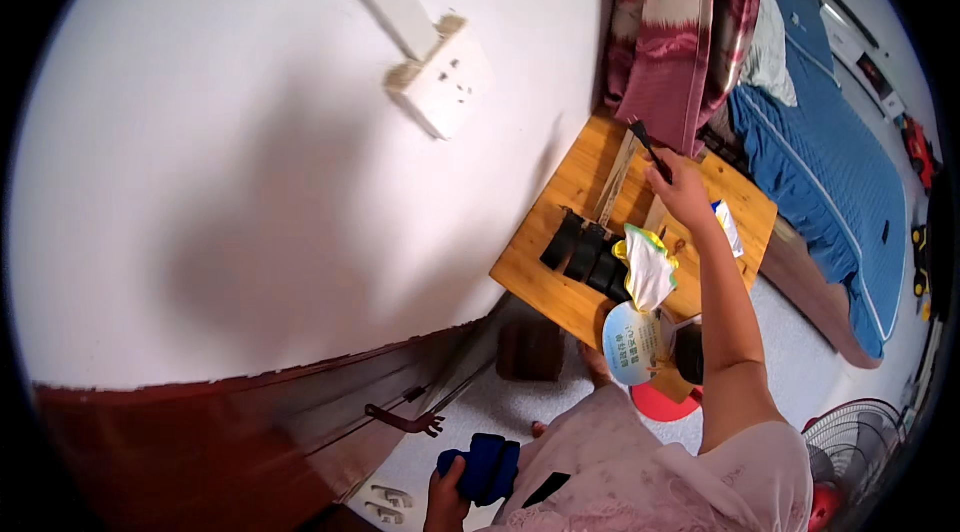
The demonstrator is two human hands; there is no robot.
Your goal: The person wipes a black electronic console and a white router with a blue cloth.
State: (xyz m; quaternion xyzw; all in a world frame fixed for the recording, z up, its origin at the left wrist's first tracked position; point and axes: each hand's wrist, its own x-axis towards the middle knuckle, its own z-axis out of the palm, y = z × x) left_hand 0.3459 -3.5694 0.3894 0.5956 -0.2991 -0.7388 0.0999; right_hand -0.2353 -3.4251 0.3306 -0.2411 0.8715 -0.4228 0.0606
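My right hand (682, 194) is closed on a slim black thing (648, 144) with small prongs at its tip; its exact kind is unclear. It is held over the far part of a wooden table (540, 287). At the lower edge, my left hand (447, 498) grips a dark blue bundle (487, 469), apparently folded fabric, thumb on top. Several black rolled bands (582, 254) lie on the table beside a crumpled white, yellow and green wrapper (650, 270). Nearer to me is a round, pale blue hand fan (634, 344) with print.
A white wall socket (445, 82) juts from the left wall. Patterned curtains (668, 42) hang behind the table. A bed with a blue cover (825, 162) stands right. Around me are a red round seat (664, 405), an electric fan (858, 447) and a brown door handle (405, 420).
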